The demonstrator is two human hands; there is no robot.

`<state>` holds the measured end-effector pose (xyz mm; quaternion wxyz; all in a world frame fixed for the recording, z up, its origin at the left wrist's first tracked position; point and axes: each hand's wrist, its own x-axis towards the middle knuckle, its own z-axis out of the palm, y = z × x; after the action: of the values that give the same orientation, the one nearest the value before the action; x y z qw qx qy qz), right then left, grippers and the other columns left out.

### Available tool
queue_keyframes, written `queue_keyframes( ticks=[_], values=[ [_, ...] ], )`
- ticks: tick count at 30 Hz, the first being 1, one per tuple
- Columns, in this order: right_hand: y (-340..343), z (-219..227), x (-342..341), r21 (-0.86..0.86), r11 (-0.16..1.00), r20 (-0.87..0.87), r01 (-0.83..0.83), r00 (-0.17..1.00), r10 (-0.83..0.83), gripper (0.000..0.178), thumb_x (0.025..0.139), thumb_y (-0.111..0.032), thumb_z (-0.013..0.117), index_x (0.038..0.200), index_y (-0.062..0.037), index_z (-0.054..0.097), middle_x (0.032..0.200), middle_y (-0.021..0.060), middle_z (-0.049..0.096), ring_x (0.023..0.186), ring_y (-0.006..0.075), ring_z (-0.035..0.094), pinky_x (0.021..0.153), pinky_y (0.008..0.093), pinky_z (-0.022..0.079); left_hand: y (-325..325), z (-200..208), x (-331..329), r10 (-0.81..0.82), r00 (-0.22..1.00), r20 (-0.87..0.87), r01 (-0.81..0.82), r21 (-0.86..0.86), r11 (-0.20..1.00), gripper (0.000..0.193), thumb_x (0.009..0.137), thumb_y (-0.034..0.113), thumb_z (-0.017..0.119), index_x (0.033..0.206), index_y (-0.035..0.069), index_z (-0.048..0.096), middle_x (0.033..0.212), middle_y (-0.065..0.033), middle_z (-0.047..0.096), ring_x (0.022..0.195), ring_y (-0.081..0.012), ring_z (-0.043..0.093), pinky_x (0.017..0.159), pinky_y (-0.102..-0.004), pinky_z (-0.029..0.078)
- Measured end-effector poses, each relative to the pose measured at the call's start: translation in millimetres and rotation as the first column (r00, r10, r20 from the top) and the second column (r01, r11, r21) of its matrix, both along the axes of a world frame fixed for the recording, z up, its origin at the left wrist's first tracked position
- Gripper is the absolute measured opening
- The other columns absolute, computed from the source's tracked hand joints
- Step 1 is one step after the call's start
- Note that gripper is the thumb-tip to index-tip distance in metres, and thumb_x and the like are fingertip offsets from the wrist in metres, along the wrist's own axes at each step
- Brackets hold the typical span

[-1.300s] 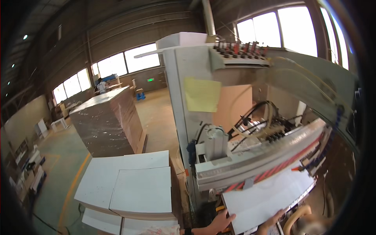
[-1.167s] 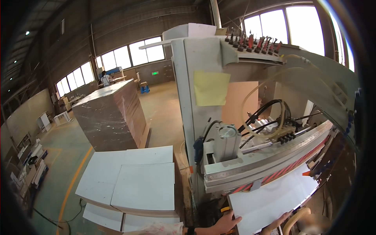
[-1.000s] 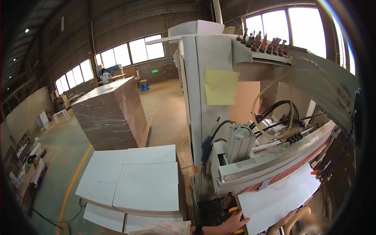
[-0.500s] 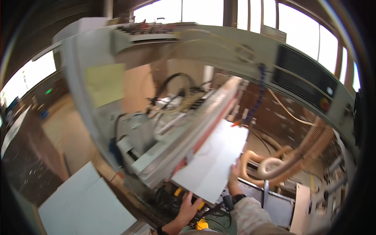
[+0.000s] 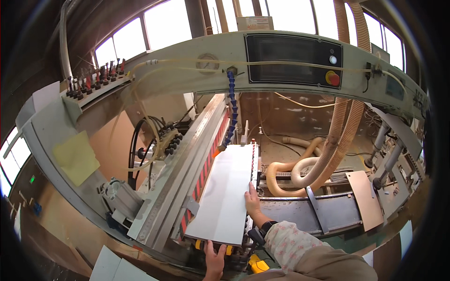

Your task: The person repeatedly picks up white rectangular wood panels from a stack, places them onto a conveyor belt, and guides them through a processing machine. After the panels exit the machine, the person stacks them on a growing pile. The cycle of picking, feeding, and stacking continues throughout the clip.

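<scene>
1 wht panel [image 5: 222,192]: L hand [image 5: 214,262] at near end, R hand [image 5: 253,204] rt edge.

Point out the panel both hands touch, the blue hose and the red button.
Panel [image 5: 224,191], head view: middle of its white top face.
Blue hose [image 5: 232,107], head view: about mid-length.
Red button [image 5: 334,79], head view: centre of its cap.

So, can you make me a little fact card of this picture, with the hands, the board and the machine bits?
Left hand: touching the near edge of the white board
Right hand: touching the board's right edge
Board: lying flat, beside a red-and-black striped strip
Blue hose: hanging down, orange tip near the board's far end
Red button: on the dark panel, lower right
Yellow paper: on the machine's left post
</scene>
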<state>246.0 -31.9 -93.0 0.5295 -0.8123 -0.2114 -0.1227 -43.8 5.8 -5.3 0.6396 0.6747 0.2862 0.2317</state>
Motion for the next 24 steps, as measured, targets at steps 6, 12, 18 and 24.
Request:
queue_keyframes(
  ticks=[6, 12, 18, 24],
  values=[
    [-82, -125, 150, 0.296, 0.954, 0.126, 0.038, 0.989, -0.079, 0.036, 0.088, -0.009, 0.043, 0.122, 0.0035, 0.04, 0.122, 0.0203, 0.045, 0.11, 0.0293, 0.044, 0.094, 0.0386, 0.036, -26, -13, 48, -0.097, 0.975, 0.199, 0.007, 0.411, 0.912, 0.058, 0.076, 0.024, 0.063, 0.123, 0.001, 0.039, 0.119, -0.0183, 0.045, 0.112, -0.0303, 0.041, 0.096, -0.0362, 0.032],
    [-30, -11, 33, 0.187, 0.951, -0.134, -0.246, 0.953, 0.273, 0.049, 0.088, -0.011, 0.036, 0.133, 0.0042, 0.024, 0.133, 0.0261, 0.029, 0.121, 0.032, 0.033, 0.101, 0.0357, 0.026, -44, -3, 13, 0.326, 0.943, 0.064, -0.329, 0.308, 0.893, 0.087, 0.066, 0.02, 0.066, 0.135, 0.004, 0.014, 0.134, -0.0275, 0.021, 0.124, -0.0417, 0.022, 0.103, -0.0428, 0.025],
    [-26, -9, 44, 0.165, 0.97, -0.045, -0.179, 0.981, 0.189, 0.049, 0.089, -0.012, 0.036, 0.133, 0.0047, 0.024, 0.133, 0.0263, 0.028, 0.122, 0.0328, 0.032, 0.101, 0.0358, 0.025, -53, 6, 13, 0.294, 0.953, 0.072, -0.3, 0.36, 0.884, 0.09, 0.066, 0.021, 0.067, 0.137, 0.005, 0.014, 0.135, -0.0261, 0.022, 0.123, -0.0409, 0.025, 0.101, -0.0417, 0.028],
    [-14, -9, 44, 0.164, 0.971, -0.029, -0.174, 0.983, 0.181, 0.049, 0.089, -0.013, 0.036, 0.133, 0.0052, 0.023, 0.134, 0.0264, 0.028, 0.122, 0.0337, 0.031, 0.102, 0.0359, 0.025, -54, -3, 16, 0.287, 0.953, 0.097, -0.302, 0.365, 0.881, 0.09, 0.067, 0.025, 0.068, 0.137, 0.007, 0.014, 0.135, -0.0256, 0.023, 0.122, -0.0407, 0.027, 0.099, -0.0434, 0.029]
  ],
)
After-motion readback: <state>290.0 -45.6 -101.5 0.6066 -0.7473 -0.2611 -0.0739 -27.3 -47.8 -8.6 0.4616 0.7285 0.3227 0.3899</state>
